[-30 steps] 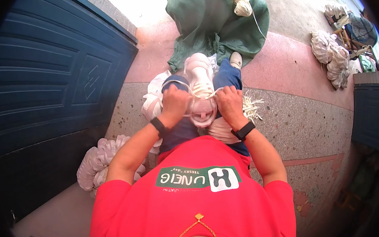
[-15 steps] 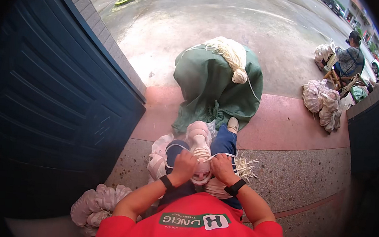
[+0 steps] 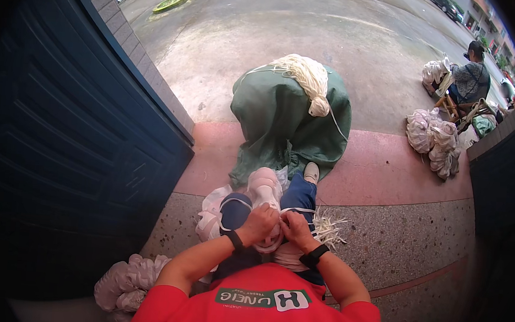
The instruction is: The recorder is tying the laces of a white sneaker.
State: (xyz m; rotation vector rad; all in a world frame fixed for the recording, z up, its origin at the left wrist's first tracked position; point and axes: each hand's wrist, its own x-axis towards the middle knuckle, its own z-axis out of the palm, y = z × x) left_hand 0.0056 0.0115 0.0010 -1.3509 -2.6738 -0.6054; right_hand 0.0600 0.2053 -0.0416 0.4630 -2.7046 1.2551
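A pale pink sneaker [image 3: 264, 184] lies between my knees, its toe pointing away from me. Over its lacing area, my left hand [image 3: 258, 224] is closed in a pinch on a white shoelace [image 3: 222, 211], which loops across my left knee. Close beside it, my right hand [image 3: 298, 231] pinches the lace's other side, a strand of which crosses my right thigh. Both hands hide the eyelets and the crossing of the lace. More pale pink shoes [image 3: 210, 213] rest against my left leg. A bunch of loose white laces [image 3: 329, 229] hangs by my right leg.
Ahead stands a bulky green sack [image 3: 273, 117] with a cream bundle of laces [image 3: 306, 77] on top. Bagged shoes [image 3: 130, 281] sit at my lower left, others [image 3: 434, 141] at right near a seated person [image 3: 471, 78]. Dark blue doors [image 3: 90, 130] flank me.
My hands have come closer together over the shoe, the right one moving left and both fingertips now nearly meeting. The whole view has shifted slightly.
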